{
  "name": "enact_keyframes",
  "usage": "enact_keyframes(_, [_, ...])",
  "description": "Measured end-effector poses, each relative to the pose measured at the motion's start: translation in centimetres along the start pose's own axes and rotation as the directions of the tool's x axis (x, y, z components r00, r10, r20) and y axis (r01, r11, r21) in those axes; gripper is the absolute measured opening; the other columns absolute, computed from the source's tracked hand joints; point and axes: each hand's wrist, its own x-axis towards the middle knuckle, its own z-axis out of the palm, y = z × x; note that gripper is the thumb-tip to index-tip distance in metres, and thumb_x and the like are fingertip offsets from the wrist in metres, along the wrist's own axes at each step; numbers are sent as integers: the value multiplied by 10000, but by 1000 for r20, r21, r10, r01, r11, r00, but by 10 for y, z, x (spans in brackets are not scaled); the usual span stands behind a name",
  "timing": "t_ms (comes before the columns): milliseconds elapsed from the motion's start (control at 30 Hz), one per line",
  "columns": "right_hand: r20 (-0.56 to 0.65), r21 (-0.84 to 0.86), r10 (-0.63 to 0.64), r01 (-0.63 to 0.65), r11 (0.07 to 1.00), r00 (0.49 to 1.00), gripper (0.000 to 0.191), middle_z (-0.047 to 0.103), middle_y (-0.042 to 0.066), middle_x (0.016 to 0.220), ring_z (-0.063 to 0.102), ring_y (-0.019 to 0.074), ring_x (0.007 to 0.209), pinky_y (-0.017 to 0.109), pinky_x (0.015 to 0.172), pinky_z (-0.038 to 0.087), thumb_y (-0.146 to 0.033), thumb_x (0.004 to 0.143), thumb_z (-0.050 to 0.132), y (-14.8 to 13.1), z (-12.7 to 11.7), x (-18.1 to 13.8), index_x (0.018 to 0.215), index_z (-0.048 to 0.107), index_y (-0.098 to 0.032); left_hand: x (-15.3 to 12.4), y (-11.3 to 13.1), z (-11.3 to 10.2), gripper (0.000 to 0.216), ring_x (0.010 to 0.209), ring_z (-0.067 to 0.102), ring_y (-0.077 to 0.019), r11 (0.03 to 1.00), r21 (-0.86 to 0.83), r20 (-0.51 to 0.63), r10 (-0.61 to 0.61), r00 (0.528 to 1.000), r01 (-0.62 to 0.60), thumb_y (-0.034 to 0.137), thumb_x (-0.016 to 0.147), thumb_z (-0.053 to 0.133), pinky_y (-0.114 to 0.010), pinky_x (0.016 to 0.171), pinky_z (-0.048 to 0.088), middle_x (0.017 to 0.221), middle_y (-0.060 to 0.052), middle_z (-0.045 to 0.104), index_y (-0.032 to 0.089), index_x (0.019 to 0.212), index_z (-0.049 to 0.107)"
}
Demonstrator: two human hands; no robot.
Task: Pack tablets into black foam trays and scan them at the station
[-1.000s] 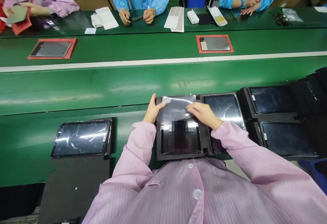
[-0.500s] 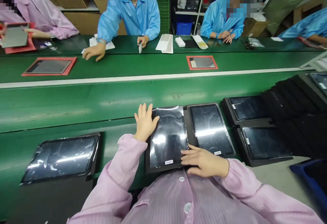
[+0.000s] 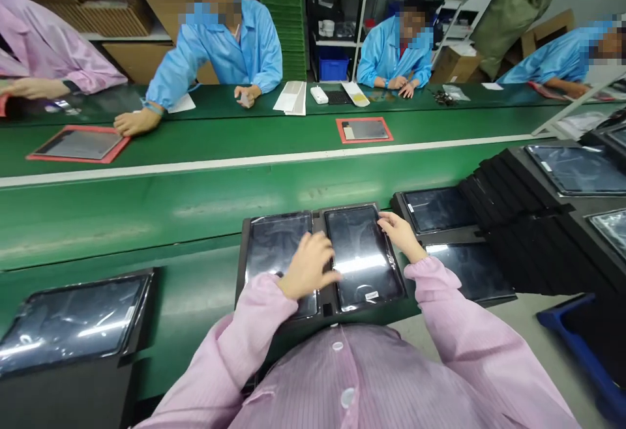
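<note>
A black tray (image 3: 320,215) in front of me holds two dark, film-covered screen panels side by side. My left hand (image 3: 309,265) lies over the divider between them, its curled fingertips at the left edge of the right panel (image 3: 362,256). At that same panel's upper right edge are the fingers of my right hand (image 3: 401,233). The panel lies flat in the tray between the two hands. The left panel (image 3: 276,243) is untouched, partly under my left wrist.
More black trays with screens overlap to the right (image 3: 513,214). Another wrapped screen (image 3: 73,321) sits at the near left. On the green conveyor (image 3: 195,201) lie two red-framed panels (image 3: 364,130) (image 3: 81,144), and a co-worker's hand touches the left one. A blue bin (image 3: 581,344) stands at lower right.
Both hands left the left panel and moved right onto the right panel's edges. My view rose and swung right. A co-worker across the belt reached to the left red-framed panel.
</note>
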Motion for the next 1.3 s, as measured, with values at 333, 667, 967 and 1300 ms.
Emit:
enact_keyframes(333, [129, 242, 83, -112, 964, 988, 334, 669, 9, 765, 602, 138, 631, 340, 731, 492, -318, 661, 583, 21, -29, -22, 959, 613, -171, -27, 51, 44, 219, 690, 523, -172, 865, 248, 76, 432, 899, -436, 332, 855, 589, -326, 719, 364, 650, -4, 585, 185, 692, 573])
enact_keyframes(667, [36, 462, 194, -189, 866, 980, 387, 669, 32, 752, 582, 134, 586, 286, 558, 461, -474, 616, 604, 40, -42, -56, 873, 582, -186, -22, -19, -14, 229, 539, 546, -152, 466, -800, -369, -878, 304, 378, 371, 731, 574, -319, 634, 466, 514, 39, 543, 205, 599, 487])
enact_keyframes(967, [293, 416, 253, -362, 835, 922, 461, 668, 65, 878, 653, 164, 620, 268, 502, 476, -421, 807, 510, -7, -7, -43, 1176, 466, -147, -49, 35, 29, 341, 945, 677, -304, 539, -832, -141, -437, 888, 134, 556, 772, 582, -606, 1005, 370, 895, -78, 745, 229, 752, 678])
enact_keyframes(1300, [677, 15, -601, 809, 587, 424, 208, 710, 10, 751, 630, 164, 635, 264, 605, 437, -161, 839, 509, -40, 14, -119, 960, 665, -227, -63, 43, 50, 226, 1135, 597, -251, 990, -67, -54, 122, 991, -126, 175, 851, 455, -577, 1130, 23, 1120, -92, 695, 211, 919, 668])
